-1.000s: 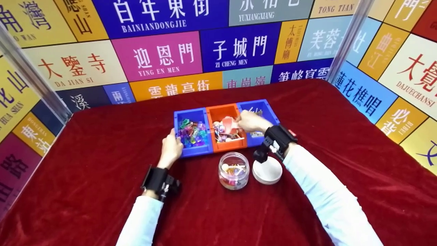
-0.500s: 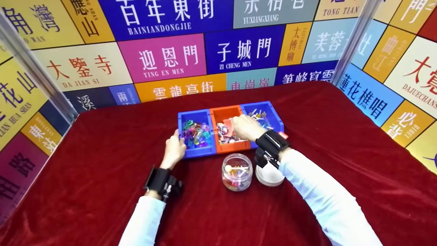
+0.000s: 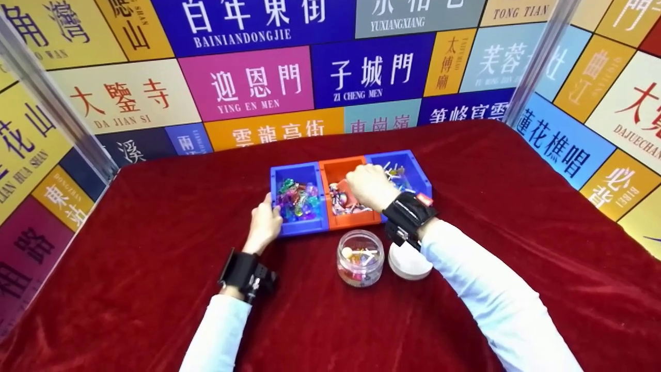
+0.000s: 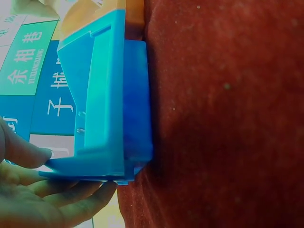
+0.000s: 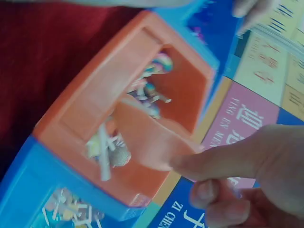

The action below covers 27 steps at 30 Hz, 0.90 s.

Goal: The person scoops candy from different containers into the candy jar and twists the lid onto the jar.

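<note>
A tray of three joined bins lies on the red cloth: a left blue bin (image 3: 305, 228), an orange bin (image 3: 355, 220) and a right blue bin (image 3: 421, 173). My left hand (image 3: 264, 223) grips the outer wall of the left bin, thumb over the rim and fingers outside and below. Over the orange bin, my right hand (image 3: 369, 186) pinches a pink translucent scoop (image 5: 149, 140). The scoop dips among lollipops (image 5: 161, 62) and shiny wrapped pieces there. Colourful clear gem-like pieces (image 3: 297, 199) fill part of the left bin. White-stick pieces (image 3: 395, 173) lie in the right bin.
In front of the tray stands a lidless clear jar (image 3: 360, 271) with some lollipops and coloured pieces inside. Beside it, partly under my right wrist, lies a white lid (image 3: 410, 261). A printed sign wall (image 3: 248, 82) rises behind the cloth.
My right hand has moved slightly within the orange bin, and the scoop now sits lower and more covered by it. The left hand keeps its grip on the bin.
</note>
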Tool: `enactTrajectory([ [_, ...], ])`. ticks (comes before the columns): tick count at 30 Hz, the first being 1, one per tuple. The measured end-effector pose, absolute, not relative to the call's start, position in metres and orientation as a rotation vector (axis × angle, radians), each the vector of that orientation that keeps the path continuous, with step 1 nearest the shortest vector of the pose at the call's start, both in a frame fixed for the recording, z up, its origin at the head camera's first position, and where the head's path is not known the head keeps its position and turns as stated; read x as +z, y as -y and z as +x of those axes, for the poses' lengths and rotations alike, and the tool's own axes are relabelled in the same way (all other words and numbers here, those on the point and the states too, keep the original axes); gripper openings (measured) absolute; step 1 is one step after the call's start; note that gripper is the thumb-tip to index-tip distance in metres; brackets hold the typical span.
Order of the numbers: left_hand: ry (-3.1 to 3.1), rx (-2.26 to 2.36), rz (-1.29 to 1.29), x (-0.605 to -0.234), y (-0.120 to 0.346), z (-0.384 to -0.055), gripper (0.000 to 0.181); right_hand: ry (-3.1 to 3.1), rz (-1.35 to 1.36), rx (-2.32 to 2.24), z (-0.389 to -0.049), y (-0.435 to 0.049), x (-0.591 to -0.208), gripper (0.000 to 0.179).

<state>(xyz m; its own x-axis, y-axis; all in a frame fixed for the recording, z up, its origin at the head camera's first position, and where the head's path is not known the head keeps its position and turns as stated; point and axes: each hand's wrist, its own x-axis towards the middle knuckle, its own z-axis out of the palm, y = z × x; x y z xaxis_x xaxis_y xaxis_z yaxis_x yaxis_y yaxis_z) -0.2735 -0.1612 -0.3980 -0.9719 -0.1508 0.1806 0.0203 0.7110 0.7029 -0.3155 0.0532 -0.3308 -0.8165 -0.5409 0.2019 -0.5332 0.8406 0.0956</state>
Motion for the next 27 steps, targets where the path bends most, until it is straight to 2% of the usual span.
enactTrajectory([
  [7, 2.707, -1.102, 0.103, -0.397, 0.160, -0.274, 0.046, 3.042, 0.797, 0.111, -0.322, -0.057, -0.322, 0.011],
  [10, 2.712, -1.100, 0.114, -0.397, 0.161, -0.275, 0.046, 3.182, 0.776, 0.190, -0.328, -0.059, -0.317, 0.004],
  [14, 2.714, -1.088, 0.110, -0.397, 0.161, -0.275, 0.045, 3.290, 0.742, 0.289, -0.334, -0.064, -0.318, 0.015],
  [22, 2.700, -1.090, 0.081, -0.397, 0.160, -0.274, 0.045, 3.256, 0.595, 0.465, -0.331, -0.064, -0.340, 0.019],
  [25, 2.702, -1.088, 0.089, -0.397, 0.160, -0.274, 0.045, 3.292, 0.555, 0.466, -0.335, -0.062, -0.346, 0.015],
  [27, 2.704, -1.087, 0.097, -0.397, 0.160, -0.274, 0.046, 3.263, 0.624, 0.419, -0.339, -0.063, -0.354, 0.015],
])
